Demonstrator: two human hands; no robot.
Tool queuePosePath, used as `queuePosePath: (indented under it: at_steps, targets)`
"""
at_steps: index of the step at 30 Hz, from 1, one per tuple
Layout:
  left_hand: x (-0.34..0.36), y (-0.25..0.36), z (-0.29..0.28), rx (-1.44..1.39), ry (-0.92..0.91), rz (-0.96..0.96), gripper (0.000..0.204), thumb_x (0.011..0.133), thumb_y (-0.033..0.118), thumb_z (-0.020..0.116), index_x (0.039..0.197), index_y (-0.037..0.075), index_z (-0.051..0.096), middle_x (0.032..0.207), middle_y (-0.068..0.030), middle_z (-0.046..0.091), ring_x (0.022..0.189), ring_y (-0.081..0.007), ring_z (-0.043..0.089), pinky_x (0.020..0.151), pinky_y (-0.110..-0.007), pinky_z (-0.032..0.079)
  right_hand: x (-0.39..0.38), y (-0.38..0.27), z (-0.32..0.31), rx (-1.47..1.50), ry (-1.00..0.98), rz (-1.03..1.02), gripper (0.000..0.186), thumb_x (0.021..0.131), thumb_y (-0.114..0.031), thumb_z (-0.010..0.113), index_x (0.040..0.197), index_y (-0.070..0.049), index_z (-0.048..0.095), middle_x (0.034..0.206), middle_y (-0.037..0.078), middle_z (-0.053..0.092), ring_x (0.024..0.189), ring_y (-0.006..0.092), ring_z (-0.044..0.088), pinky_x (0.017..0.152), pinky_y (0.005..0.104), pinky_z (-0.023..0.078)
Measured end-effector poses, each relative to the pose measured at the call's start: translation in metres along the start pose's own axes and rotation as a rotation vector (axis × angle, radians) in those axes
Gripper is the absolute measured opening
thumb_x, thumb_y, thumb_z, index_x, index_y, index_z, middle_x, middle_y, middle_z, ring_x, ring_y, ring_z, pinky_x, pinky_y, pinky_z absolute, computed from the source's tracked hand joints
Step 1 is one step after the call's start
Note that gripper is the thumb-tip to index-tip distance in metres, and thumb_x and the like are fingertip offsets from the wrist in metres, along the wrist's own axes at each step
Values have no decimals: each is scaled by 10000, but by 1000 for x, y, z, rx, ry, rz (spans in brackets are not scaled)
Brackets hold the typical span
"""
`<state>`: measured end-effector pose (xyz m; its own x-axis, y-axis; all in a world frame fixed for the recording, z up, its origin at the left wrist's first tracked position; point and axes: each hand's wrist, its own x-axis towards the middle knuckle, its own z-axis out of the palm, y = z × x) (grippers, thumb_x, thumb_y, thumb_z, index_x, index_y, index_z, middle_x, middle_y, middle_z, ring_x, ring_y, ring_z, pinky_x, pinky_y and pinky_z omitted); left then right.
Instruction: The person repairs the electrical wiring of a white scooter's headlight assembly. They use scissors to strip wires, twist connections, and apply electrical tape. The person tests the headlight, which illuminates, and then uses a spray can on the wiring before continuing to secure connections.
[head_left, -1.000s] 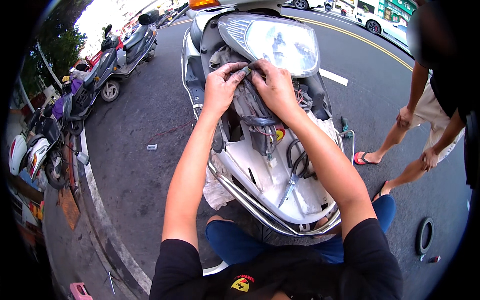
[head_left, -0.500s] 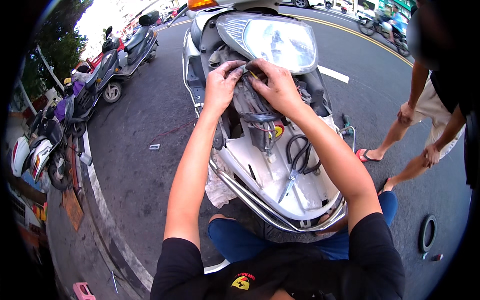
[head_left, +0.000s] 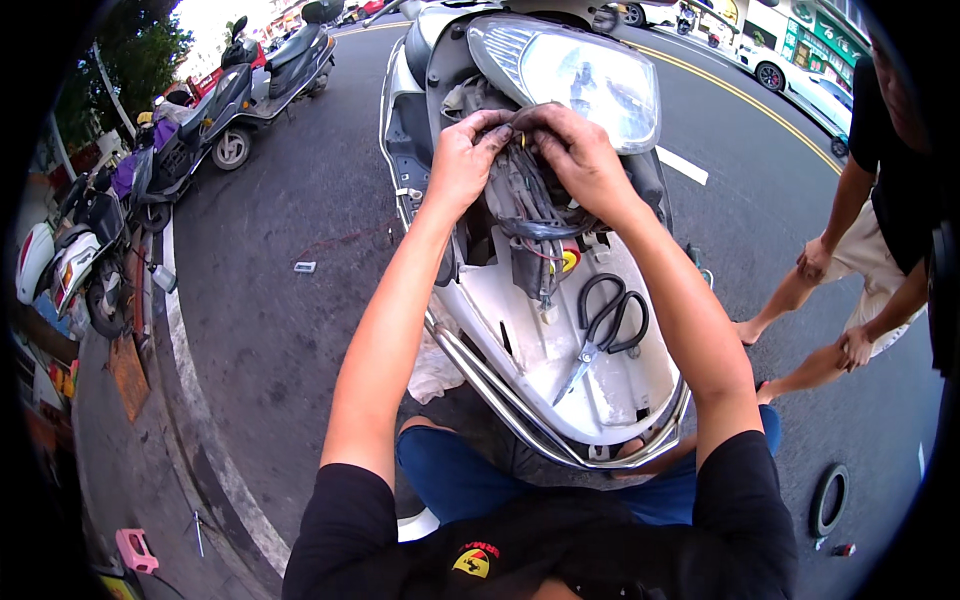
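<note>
Both hands meet at the opened front of a scooter, just below its headlight (head_left: 585,75). My left hand (head_left: 466,168) pinches a thin wire between thumb and fingertips. Close against it, my right hand (head_left: 580,160) grips the wire too, its fingers curled over. A bit of yellow shows between the fingertips; the exact point of contact is hidden. Beneath them hangs a dusty wiring harness (head_left: 530,200), wrapped in dark sleeving. Black-handled scissors (head_left: 603,325) lie blades toward me on the white scooter body panel (head_left: 500,350).
At the right a person (head_left: 870,230) leans with hands on knees. A tyre (head_left: 828,500) lies on the asphalt nearby. Parked scooters (head_left: 230,110) line the left side. A pink object (head_left: 135,550) sits at the lower left, and a white car (head_left: 790,85) is on the road behind.
My view has shifted slightly, so the scooter appears farther right. Both hands stay together at the wire, fingertips drawn closer. The passing motorcycle is gone from view and a white car shows there.
</note>
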<state>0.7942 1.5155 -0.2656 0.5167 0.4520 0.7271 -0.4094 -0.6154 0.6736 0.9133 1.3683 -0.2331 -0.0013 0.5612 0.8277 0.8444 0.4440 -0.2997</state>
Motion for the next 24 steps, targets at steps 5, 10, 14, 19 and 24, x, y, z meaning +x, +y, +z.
queuePosePath:
  at_steps: [5,10,14,19,24]
  targets:
    - [1,1,-1,-62,-40,38,184,920,32,637,1098,-14,637,998,-78,686,928,-178,633,833,-313,498,3,-4,-9,-59,-81,-89,208,863,-55,656,1068,-27,647,1079,144,651,977,355,634,860,395,506]
    - [-1,-2,3,0,27,46,171,914,43,649,1075,-14,647,977,-79,692,912,-178,639,826,-310,499,1,-1,-2,-93,-47,-115,184,862,-69,662,1041,-28,646,1070,158,649,967,361,633,840,404,507]
    - [0,2,1,-90,-32,-13,250,941,137,663,1115,-43,673,1041,-45,689,950,-98,608,874,-250,479,3,-5,7,-70,105,19,165,861,-88,664,1013,-29,645,980,179,661,910,375,646,794,422,512]
    - [-4,10,2,58,-15,7,233,939,103,649,1121,-42,670,1028,-50,690,950,-99,609,871,-241,481,3,-9,17,-137,240,35,144,857,-99,662,988,-39,648,915,165,664,866,372,653,751,431,512]
    - [-4,4,3,96,5,56,230,937,95,648,1125,-35,671,1011,-43,688,916,-91,611,839,-240,493,0,-9,20,-330,293,56,128,864,-157,655,959,-70,660,908,141,650,826,366,653,708,464,508]
